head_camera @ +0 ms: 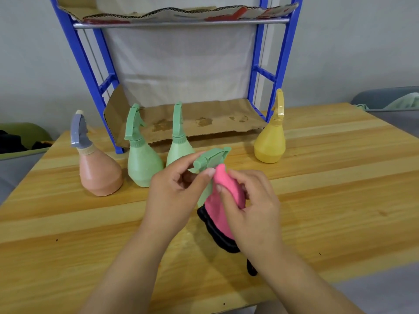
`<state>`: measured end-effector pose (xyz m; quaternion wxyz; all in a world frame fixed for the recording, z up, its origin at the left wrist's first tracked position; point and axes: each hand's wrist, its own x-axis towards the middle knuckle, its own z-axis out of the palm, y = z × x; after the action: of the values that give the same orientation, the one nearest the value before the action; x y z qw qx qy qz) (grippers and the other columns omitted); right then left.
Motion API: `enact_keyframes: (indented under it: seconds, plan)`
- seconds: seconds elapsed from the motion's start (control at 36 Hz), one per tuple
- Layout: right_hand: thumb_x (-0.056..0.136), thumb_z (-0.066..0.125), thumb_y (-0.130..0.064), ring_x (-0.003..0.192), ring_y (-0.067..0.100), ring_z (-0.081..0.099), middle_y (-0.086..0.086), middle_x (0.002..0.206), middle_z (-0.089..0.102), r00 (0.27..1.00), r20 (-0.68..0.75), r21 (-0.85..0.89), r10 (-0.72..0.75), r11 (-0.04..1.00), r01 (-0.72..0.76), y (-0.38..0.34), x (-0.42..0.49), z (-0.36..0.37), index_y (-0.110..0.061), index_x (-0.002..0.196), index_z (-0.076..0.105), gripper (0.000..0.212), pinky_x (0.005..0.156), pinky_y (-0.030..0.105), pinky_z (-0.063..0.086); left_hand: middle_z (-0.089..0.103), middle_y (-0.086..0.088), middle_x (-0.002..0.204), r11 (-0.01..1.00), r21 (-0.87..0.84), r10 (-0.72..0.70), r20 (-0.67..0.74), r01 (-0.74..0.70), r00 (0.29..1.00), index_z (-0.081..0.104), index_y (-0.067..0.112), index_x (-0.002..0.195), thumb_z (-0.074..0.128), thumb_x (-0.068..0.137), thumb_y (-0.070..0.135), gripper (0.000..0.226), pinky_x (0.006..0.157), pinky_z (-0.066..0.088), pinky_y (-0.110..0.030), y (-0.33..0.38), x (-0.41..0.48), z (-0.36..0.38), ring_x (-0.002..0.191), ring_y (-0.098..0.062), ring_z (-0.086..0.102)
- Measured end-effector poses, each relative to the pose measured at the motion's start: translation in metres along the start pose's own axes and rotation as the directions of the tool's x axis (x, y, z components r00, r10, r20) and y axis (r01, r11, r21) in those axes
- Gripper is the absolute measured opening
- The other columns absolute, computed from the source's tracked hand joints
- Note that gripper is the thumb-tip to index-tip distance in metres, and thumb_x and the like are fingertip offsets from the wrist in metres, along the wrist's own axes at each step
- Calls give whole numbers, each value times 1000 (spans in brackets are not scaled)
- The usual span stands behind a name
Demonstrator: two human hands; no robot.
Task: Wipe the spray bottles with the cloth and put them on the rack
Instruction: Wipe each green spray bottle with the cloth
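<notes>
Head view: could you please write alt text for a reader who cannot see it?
The left hand pinches a green bottle by its sprayer while the right hand presses a pink cloth on it, above a table. Behind stand a peach bottle, two other green bottles and a yellow bottle, before a blue rack.

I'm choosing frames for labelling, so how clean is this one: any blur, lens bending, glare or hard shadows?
Head view: soft, even light, with faint shadows and no harsh glare on the table; the wide lens splays the posts of the blue rack outward toward the top; the left hand, right hand, pink cloth and held bottle look slightly soft-edged.
</notes>
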<state>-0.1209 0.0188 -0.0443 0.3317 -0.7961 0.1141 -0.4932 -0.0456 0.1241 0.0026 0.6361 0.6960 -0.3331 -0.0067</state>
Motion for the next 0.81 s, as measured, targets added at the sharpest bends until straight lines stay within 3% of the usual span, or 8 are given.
enact_keyframes:
  seconds: [0.14,0.28,0.36,0.5,0.61,0.67,0.72,0.81]
  plan:
    - [83,68,-17,87,2,52,4,96,62,997,-81,-55,7,998,-12,2,5,-4,-4,102,68,23,79,6,40,59,27,62,998,62,21,15,-22,1000,68,26,106,65,86,14,23,51,37,-7,-1,-1,3,53,2,51]
    - [86,58,-27,87,8,56,7,97,64,1000,-21,-104,-14,995,11,-2,6,6,-6,103,68,28,74,14,46,59,25,59,998,48,28,20,-29,999,64,28,82,67,84,12,17,50,37,-5,-1,-1,4,53,5,53]
    - [88,55,-29,88,10,58,9,98,67,1000,-9,-172,3,985,-4,-4,10,8,-3,106,67,34,78,11,41,59,25,59,997,52,48,27,-49,999,63,27,80,67,84,11,17,50,37,-5,-1,-1,3,53,5,53]
    - [90,56,-30,84,19,65,8,97,69,998,35,-195,48,980,-40,-5,17,8,-2,110,67,37,73,16,46,61,26,64,996,66,62,14,-63,998,63,30,80,68,83,12,19,52,39,-6,-3,-1,2,58,4,55]
    - [94,56,-32,89,12,61,-1,101,68,971,166,-174,172,974,-143,-4,21,3,-12,114,68,30,75,26,50,63,23,69,997,55,56,32,-58,998,65,32,83,68,83,16,17,55,41,-8,-4,0,-1,62,2,56]
    - [94,54,-35,89,6,57,-5,100,65,941,241,-131,239,968,-213,-2,25,0,-19,115,67,29,75,22,47,63,23,69,996,57,61,43,-63,997,65,31,83,68,83,15,16,55,41,-8,-4,1,-1,63,2,56]
    - [92,57,-37,92,4,58,-8,101,65,884,333,-17,327,940,-341,1,32,-4,-26,117,67,29,79,22,47,63,23,68,997,45,60,56,-63,997,65,30,83,67,84,13,17,56,41,-8,-3,1,-2,62,3,56]
    - [83,65,-39,97,13,65,-7,104,70,788,478,158,388,844,-512,7,42,-13,-27,115,69,33,84,36,55,66,20,72,998,30,53,70,-56,996,64,32,84,66,85,12,20,58,42,-8,-3,2,-4,65,3,58]
